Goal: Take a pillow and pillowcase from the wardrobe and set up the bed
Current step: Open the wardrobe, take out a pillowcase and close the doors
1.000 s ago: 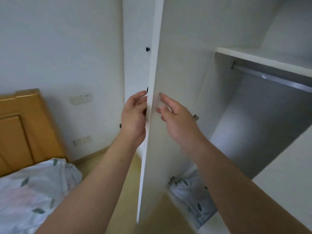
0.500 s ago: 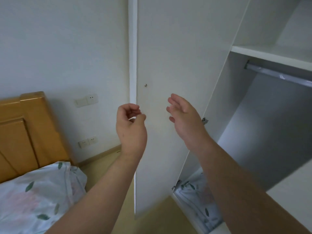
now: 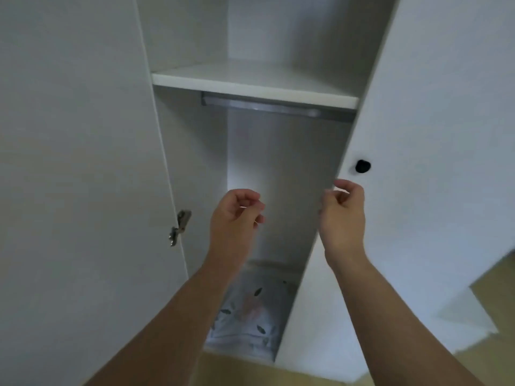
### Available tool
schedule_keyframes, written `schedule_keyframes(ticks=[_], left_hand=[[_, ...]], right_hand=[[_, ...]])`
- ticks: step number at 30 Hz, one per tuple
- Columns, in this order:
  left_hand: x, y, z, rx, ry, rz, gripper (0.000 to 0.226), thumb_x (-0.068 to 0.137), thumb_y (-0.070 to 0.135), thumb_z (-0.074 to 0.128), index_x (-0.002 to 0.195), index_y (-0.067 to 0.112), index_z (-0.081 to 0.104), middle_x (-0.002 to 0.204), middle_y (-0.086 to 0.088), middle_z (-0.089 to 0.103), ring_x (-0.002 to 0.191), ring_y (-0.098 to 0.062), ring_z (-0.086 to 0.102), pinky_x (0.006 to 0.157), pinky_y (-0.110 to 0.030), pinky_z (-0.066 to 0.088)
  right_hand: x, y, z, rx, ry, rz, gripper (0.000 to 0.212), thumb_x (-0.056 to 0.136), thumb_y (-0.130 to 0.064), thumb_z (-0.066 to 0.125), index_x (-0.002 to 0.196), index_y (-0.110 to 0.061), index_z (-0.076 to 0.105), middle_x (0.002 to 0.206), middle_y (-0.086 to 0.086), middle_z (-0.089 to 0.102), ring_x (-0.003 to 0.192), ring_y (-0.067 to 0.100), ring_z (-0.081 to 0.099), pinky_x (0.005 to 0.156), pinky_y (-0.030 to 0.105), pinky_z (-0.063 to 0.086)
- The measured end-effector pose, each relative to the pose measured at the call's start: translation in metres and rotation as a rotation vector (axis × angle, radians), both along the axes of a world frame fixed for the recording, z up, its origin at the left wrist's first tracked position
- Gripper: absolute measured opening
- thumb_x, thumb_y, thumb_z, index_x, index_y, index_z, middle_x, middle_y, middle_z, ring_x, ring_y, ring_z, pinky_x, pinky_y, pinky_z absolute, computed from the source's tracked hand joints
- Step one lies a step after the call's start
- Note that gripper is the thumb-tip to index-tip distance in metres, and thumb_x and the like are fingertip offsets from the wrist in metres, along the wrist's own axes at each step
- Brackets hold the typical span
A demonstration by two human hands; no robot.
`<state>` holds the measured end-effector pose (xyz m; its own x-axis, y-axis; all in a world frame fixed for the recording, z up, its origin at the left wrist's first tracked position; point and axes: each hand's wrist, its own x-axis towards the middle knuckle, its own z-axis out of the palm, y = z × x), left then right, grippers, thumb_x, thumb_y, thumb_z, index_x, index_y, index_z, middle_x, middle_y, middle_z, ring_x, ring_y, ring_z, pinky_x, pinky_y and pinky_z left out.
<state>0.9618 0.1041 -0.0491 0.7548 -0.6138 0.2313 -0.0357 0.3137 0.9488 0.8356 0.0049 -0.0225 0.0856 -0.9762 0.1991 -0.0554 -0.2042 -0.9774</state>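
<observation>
The white wardrobe [image 3: 250,84] stands open in front of me. On its floor lies a folded white bedding bundle with a leaf and flower print [image 3: 250,316], partly hidden behind my left forearm. I cannot tell pillow from pillowcase in it. My left hand [image 3: 237,218] hovers in the opening at mid height, fingers loosely curled, holding nothing. My right hand [image 3: 344,215] is at the free edge of the right door [image 3: 418,190], just below its black knob [image 3: 362,166]. Its fingers curl at the edge, but a grip is not visible.
The left door [image 3: 78,162] is swung wide open, its metal hinge [image 3: 178,227] showing. A bare shelf [image 3: 250,87] with a metal hanging rail [image 3: 262,107] under it crosses the top. Yellowish floor [image 3: 496,291] shows at the lower right.
Both hands have let go of the left door, which now stands wide open. My view has swung right into the wardrobe, the bed is out of sight, and my right hand has reached the right door's edge.
</observation>
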Motion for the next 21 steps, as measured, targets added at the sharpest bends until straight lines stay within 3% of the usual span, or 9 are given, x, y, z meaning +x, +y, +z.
schedule_keyframes(ticks=[2,5,9,13,16,18,21], left_hand=[[-0.005,-0.035,0.001,0.013,0.001,-0.119,0.025,0.090,-0.005,0.060,0.086,0.019,0.067,0.083,-0.010,0.071,0.066,-0.018,0.064,0.060,-0.022,0.049],[-0.016,-0.075,0.004,0.029,0.004,-0.218,0.024,0.093,-0.005,0.056,0.089,0.016,0.067,0.081,0.003,0.074,0.066,-0.009,0.065,0.059,-0.018,0.050],[-0.030,-0.106,0.012,0.058,-0.029,-0.328,0.025,0.097,0.003,0.056,0.099,0.024,0.069,0.096,0.010,0.073,0.090,-0.009,0.069,0.074,-0.020,0.053],[-0.042,-0.121,0.019,0.045,-0.076,-0.419,0.028,0.101,0.006,0.056,0.125,0.014,0.065,0.116,0.009,0.070,0.103,0.003,0.065,0.089,-0.012,0.050],[-0.047,-0.127,0.025,0.016,-0.081,-0.487,0.035,0.102,0.016,0.055,0.136,0.009,0.062,0.130,-0.001,0.069,0.121,-0.010,0.064,0.101,-0.018,0.048],[-0.048,-0.129,0.027,-0.020,-0.046,-0.516,0.031,0.102,0.024,0.052,0.127,0.016,0.069,0.124,0.000,0.074,0.121,-0.014,0.066,0.104,-0.028,0.049],[-0.054,-0.122,0.034,-0.047,0.024,-0.538,0.028,0.107,0.023,0.045,0.109,0.024,0.073,0.105,0.006,0.079,0.109,-0.014,0.072,0.097,-0.028,0.052]], right_hand=[[-0.020,-0.023,0.007,-0.012,0.018,-0.092,0.027,0.101,-0.026,0.046,0.128,-0.027,0.042,0.091,-0.003,0.055,0.073,0.014,0.057,0.067,0.028,0.047],[-0.035,-0.044,0.021,-0.073,0.126,-0.115,0.032,0.103,-0.035,0.041,0.134,-0.031,0.037,0.104,-0.005,0.056,0.081,0.009,0.060,0.070,0.025,0.047],[-0.036,-0.060,0.033,-0.158,0.261,-0.075,0.024,0.102,-0.037,0.042,0.124,-0.029,0.049,0.111,-0.005,0.064,0.094,0.011,0.064,0.088,0.035,0.053],[-0.036,-0.063,0.039,-0.190,0.350,-0.027,0.019,0.103,-0.030,0.042,0.111,-0.021,0.057,0.099,-0.004,0.067,0.092,0.015,0.064,0.083,0.032,0.052],[-0.039,-0.058,0.037,-0.164,0.344,-0.038,0.019,0.104,-0.030,0.039,0.106,-0.022,0.056,0.095,-0.002,0.069,0.092,0.018,0.067,0.085,0.038,0.054],[-0.042,-0.052,0.034,-0.164,0.319,-0.053,0.018,0.103,-0.033,0.041,0.104,-0.022,0.056,0.093,-0.003,0.070,0.090,0.016,0.068,0.084,0.037,0.054],[-0.050,-0.039,0.029,-0.172,0.246,-0.068,0.018,0.101,-0.038,0.047,0.104,-0.023,0.057,0.091,-0.005,0.071,0.087,0.013,0.068,0.083,0.033,0.055]])
